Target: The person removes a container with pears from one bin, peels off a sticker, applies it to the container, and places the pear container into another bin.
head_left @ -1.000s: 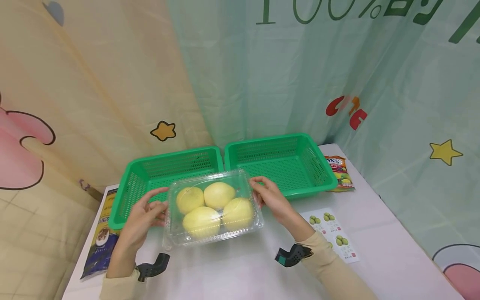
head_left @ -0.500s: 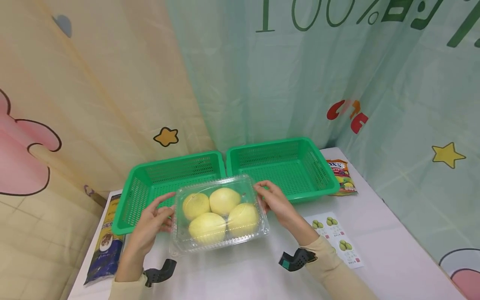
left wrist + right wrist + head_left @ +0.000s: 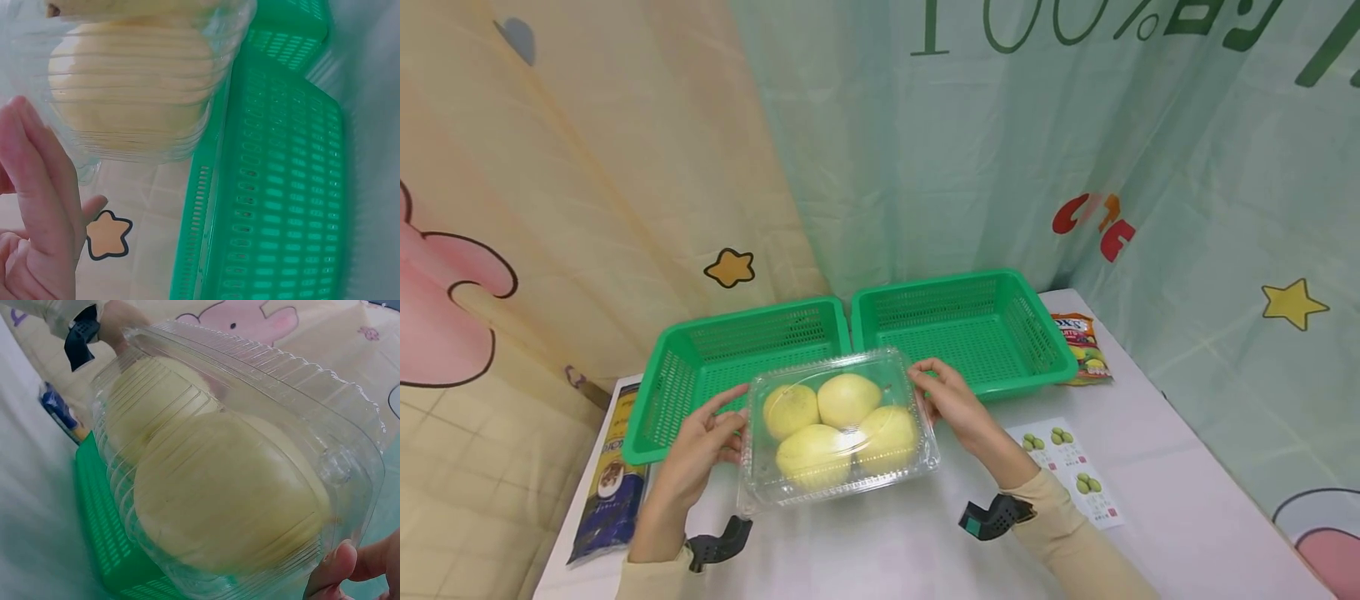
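The clear box (image 3: 850,485) of four yellow fruits (image 3: 848,400) is held above the table (image 3: 880,550), nearer than two green baskets (image 3: 955,346). The left hand (image 3: 696,437) and right hand (image 3: 951,404) pinch its left and right ends, presumably to keep the load balanced.

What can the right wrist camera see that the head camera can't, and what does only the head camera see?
Only the right wrist view shows a dark dot on a pink cartoon shape.

Only the head view shows the sheet with green fruit pictures and the yellow star.

Both show the clear box, pale yellow fruit, right hand and a green basket.
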Tool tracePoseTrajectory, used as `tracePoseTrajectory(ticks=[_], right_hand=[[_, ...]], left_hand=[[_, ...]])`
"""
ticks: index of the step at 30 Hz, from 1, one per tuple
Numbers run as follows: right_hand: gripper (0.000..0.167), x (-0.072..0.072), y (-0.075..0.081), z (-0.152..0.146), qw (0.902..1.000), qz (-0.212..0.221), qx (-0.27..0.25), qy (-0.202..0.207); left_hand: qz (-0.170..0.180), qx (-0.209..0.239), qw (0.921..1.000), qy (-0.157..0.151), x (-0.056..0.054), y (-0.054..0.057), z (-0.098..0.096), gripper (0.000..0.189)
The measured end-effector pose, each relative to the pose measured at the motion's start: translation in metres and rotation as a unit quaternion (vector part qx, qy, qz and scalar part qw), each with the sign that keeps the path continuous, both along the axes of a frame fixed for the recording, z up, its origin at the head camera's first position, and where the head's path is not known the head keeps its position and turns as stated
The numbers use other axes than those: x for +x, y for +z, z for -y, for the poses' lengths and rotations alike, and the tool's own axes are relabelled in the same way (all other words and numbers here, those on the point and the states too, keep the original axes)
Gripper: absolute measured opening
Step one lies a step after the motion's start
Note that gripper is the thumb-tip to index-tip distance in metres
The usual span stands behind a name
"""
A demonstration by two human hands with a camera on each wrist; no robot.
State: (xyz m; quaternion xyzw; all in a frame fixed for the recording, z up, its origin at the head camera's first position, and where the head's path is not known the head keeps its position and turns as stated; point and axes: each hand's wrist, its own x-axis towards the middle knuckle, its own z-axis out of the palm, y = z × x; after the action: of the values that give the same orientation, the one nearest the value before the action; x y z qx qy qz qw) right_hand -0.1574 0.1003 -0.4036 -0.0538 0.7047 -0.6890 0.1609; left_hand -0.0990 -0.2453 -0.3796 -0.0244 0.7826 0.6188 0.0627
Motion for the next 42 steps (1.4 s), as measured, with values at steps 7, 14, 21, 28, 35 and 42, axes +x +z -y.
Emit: tracePoseTrajectory(ticks=[7,14,21,28,35,42], right_hand=[[0.03,0.002,-0.001,-0.003,1.0,-0.002,0.006,-0.005],[0.029,0.006,-0.003,-0.005,1.0,0.002,0.002,-0.005],[0.029,0.009,-0.005,-0.006,1.0,0.005,-0.002,-0.007],[0.031,0.013,-0.007,-0.005,1.0,0.006,-0.006,-0.003],[0.032,0.016,-0.008,-0.008,1.0,0.005,-0.003,0.003],[0.033,0.019,-0.007,-0.009,0.9999,0.01,0.003,0.002]], left_hand=[[-0.005,0.013,0.9998,-0.017,0.002,-0.001,-0.002,0.059],[-0.016,0.011,0.9994,-0.028,0.004,-0.003,-0.002,0.058],[-0.02,0.022,0.9989,-0.035,0.006,-0.006,-0.002,0.059],[-0.015,0.022,0.9993,-0.027,0.008,-0.007,-0.001,0.057],[-0.016,0.031,0.9989,-0.032,0.009,-0.007,-0.001,0.057],[-0.015,0.045,0.9983,-0.035,0.01,-0.009,-0.001,0.058]])
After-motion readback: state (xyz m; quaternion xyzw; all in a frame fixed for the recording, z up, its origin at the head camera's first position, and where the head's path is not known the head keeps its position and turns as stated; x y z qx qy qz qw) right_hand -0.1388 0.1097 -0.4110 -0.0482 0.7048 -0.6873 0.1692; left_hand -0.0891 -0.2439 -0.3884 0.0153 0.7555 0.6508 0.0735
